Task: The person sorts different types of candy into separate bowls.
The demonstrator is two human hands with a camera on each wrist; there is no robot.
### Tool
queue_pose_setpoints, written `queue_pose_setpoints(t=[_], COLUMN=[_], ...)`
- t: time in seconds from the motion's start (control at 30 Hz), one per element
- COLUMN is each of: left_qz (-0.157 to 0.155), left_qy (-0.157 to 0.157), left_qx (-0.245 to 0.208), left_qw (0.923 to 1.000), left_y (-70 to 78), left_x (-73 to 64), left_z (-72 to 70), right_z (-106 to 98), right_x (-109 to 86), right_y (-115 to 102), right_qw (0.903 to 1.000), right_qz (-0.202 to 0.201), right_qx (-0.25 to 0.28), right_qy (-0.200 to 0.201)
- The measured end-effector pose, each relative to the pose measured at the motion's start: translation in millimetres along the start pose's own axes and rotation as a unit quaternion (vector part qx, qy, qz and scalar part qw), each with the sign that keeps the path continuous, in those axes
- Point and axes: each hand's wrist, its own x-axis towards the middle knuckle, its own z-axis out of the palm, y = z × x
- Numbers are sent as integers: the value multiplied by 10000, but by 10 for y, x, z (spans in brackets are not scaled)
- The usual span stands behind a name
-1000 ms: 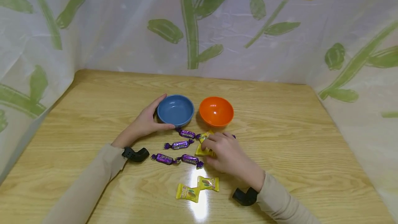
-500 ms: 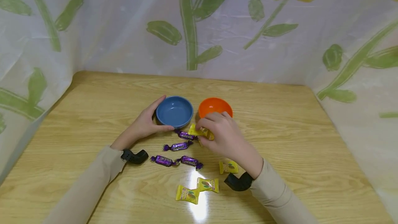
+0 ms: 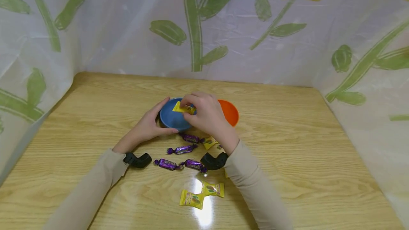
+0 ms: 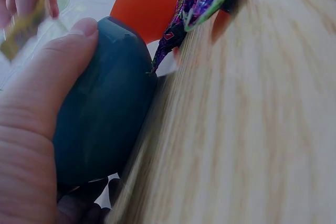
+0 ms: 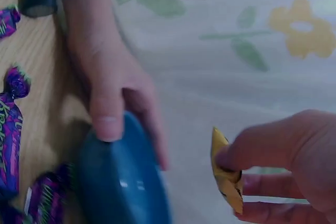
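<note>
My left hand [image 3: 147,125] grips a blue bowl [image 3: 170,118] at its left side, the thumb at the near rim and the fingers round the far side. Over that bowl, my right hand [image 3: 206,113] pinches a yellow-wrapped candy [image 3: 184,108] between thumb and fingers. The right wrist view shows this candy [image 5: 226,174] on edge, above and beside the blue bowl [image 5: 123,179]. An orange bowl [image 3: 230,113] stands to the right, partly hidden behind my right hand. Purple-wrapped candies [image 3: 183,149] lie in front of the bowls.
Two yellow candies [image 3: 191,199] touch each other near the front of the wooden table [image 3: 306,159]. Another yellow candy [image 3: 209,142] lies by the purple ones. A flower-painted sheet [image 3: 127,27] hangs behind the table and along its sides.
My right hand has picked up a yellow candy from the table and carried it left and away from me, over the blue bowl. My left hand has stayed on the bowl.
</note>
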Motion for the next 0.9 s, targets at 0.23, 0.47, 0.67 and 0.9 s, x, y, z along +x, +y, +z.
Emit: queue_pose_setpoints(t=[0.23, 0.47, 0.67, 0.9], left_qz=[0, 110, 183, 208], left_qy=[14, 15, -3, -6], left_qx=[-35, -173, -278, -208], left_qw=[10000, 9998, 9994, 9996], left_y=[-2, 20, 29, 30], left_x=[-11, -22, -9, -7], left_z=[6, -4, 2, -4], right_z=[351, 585, 720, 671], right_x=[186, 257, 256, 253], right_y=[-49, -95, -42, -65], right_qw=[9927, 9832, 9773, 9781], right_qz=[803, 1022, 1044, 1016], right_qx=[-594, -982, -1251, -1254], right_qy=[-673, -1151, -1354, -1312])
